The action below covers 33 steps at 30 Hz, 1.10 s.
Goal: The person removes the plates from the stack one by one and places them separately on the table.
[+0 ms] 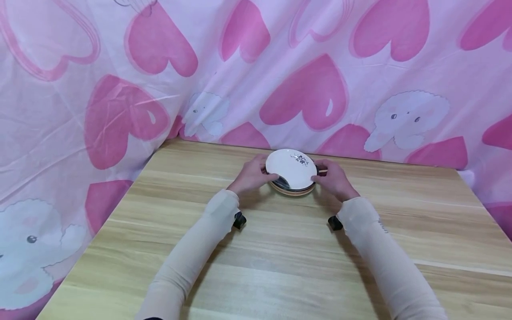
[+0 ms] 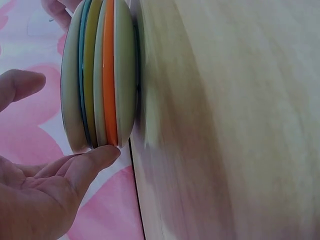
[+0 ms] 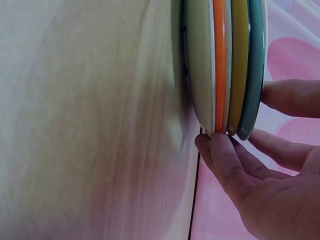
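Note:
Near the table's far edge is a stack of plates (image 1: 290, 192), its rims showing teal, mustard, cream and orange. The top one is a white plate (image 1: 289, 168) with a dark floral print; a dark patch shows at its near left. My left hand (image 1: 253, 175) holds the stack's left side, fingers at the rims; in the left wrist view its thumb (image 2: 22, 89) appears apart from the plates. My right hand (image 1: 333, 178) grips the right side, thumb on the top plate's rim, fingertips (image 3: 222, 145) under the lower rims. Whether the stack touches the table is unclear.
The wooden table (image 1: 272, 275) stretches from the stack towards me. Right behind its far edge hangs a pink curtain (image 1: 304, 98) with hearts and white animals, which continues along the left side. A small black device (image 1: 240, 220) sits under each wrist.

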Each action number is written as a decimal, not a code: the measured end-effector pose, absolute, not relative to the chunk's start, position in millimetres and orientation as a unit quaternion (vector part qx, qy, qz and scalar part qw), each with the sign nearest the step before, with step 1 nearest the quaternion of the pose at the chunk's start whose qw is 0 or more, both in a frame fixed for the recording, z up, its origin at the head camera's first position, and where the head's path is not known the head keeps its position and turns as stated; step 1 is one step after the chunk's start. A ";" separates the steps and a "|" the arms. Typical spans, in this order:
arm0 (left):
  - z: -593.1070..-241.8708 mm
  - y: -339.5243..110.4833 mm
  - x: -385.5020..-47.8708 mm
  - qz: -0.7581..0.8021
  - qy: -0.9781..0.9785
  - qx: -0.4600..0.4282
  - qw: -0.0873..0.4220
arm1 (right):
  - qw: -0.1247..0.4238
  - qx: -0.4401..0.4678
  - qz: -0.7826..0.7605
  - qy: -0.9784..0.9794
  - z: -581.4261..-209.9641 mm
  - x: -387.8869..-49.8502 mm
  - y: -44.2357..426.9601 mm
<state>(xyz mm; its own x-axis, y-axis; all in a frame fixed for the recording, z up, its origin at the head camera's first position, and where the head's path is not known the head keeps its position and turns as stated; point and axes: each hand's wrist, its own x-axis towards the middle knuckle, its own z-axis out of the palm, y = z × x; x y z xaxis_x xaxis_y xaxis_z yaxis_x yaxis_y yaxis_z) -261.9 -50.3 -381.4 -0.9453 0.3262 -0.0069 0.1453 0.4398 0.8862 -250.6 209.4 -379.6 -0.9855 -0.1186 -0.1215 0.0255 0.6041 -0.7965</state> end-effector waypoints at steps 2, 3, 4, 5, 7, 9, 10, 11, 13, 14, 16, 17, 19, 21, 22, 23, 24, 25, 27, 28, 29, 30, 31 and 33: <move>-380.8 -50.8 -261.1 0.509 0.844 0.142 0.091 | 0.081 -0.025 -0.445 0.892 -379.2 -250.5 209.2; -380.6 -51.2 -260.6 0.508 0.845 0.143 0.092 | 0.082 -0.025 -0.446 0.891 -379.3 -250.6 209.0; -380.4 -51.6 -260.2 0.507 0.845 0.144 0.092 | 0.083 -0.025 -0.445 0.891 -379.0 -250.6 209.1; -380.5 -52.3 -259.8 0.505 0.846 0.143 0.093 | 0.084 -0.023 -0.444 0.892 -378.9 -250.8 209.2; -381.1 -53.6 -259.3 0.505 0.847 0.140 0.094 | 0.086 -0.020 -0.442 0.892 -379.0 -251.5 209.4; -382.1 -55.2 -259.0 0.507 0.845 0.138 0.097 | 0.087 -0.019 -0.443 0.892 -379.2 -252.3 209.6; -382.9 -56.1 -259.0 0.508 0.845 0.136 0.098 | 0.088 -0.017 -0.443 0.892 -379.4 -252.9 209.8; -383.6 -57.0 -259.2 0.508 0.845 0.136 0.098 | 0.088 -0.015 -0.444 0.891 -379.4 -253.4 209.8; -385.2 -58.5 -259.9 0.514 0.841 0.137 0.101 | 0.089 -0.011 -0.445 0.891 -379.2 -253.7 210.1; -385.8 -59.3 -260.2 0.516 0.839 0.138 0.101 | 0.091 -0.009 -0.445 0.891 -378.9 -253.6 210.3; -386.3 -60.9 -260.5 0.522 0.836 0.137 0.101 | 0.095 -0.007 -0.445 0.890 -378.6 -253.7 210.6; -386.4 -61.6 -260.8 0.525 0.834 0.137 0.102 | 0.096 -0.007 -0.445 0.890 -378.2 -253.6 210.6; -386.6 -63.1 -260.8 0.534 0.829 0.132 0.102 | 0.100 -0.009 -0.446 0.890 -377.9 -253.5 210.9; -386.5 -64.7 -260.9 0.545 0.823 0.125 0.100 | 0.104 -0.011 -0.443 0.891 -377.3 -252.8 210.6; -386.7 -65.5 -261.2 0.550 0.820 0.121 0.100 | 0.106 -0.013 -0.441 0.891 -377.1 -252.7 210.6; -386.8 -66.5 -261.6 0.557 0.816 0.116 0.099 | 0.106 -0.016 -0.439 0.892 -376.6 -252.4 210.2; -386.9 -67.7 -261.8 0.564 0.812 0.110 0.098 | 0.107 -0.019 -0.436 0.893 -376.2 -252.3 209.9; -387.0 -68.9 -262.1 0.571 0.809 0.103 0.096 | 0.108 -0.024 -0.432 0.895 -375.9 -252.3 209.6; -387.3 -71.7 -263.2 0.583 0.802 0.092 0.094 | 0.113 -0.029 -0.428 0.896 -375.3 -252.6 209.3; -386.9 -72.8 -263.5 0.588 0.799 0.088 0.094 | 0.114 -0.031 -0.425 0.897 -375.2 -252.9 209.4; -386.1 -73.8 -263.7 0.592 0.796 0.086 0.093 | 0.114 -0.033 -0.423 0.898 -374.8 -253.0 209.6; -385.4 -74.6 -264.1 0.596 0.793 0.086 0.093 | 0.115 -0.033 -0.421 0.899 -374.8 -253.4 210.3; -384.5 -75.2 -264.4 0.598 0.792 0.085 0.094 | 0.115 -0.033 -0.420 0.900 -374.8 -253.7 210.7; -382.6 -76.3 -264.7 0.603 0.788 0.085 0.095 | 0.114 -0.032 -0.417 0.901 -375.2 -254.4 211.9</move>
<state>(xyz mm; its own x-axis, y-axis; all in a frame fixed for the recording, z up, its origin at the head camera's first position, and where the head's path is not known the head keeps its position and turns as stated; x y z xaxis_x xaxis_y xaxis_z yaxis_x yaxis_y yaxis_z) -264.7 -76.3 -382.6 -0.9676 0.2479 -0.0469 0.0196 0.2591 0.9657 -254.4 211.9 -375.2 -0.9719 -0.1536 -0.1785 0.0368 0.6496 -0.7594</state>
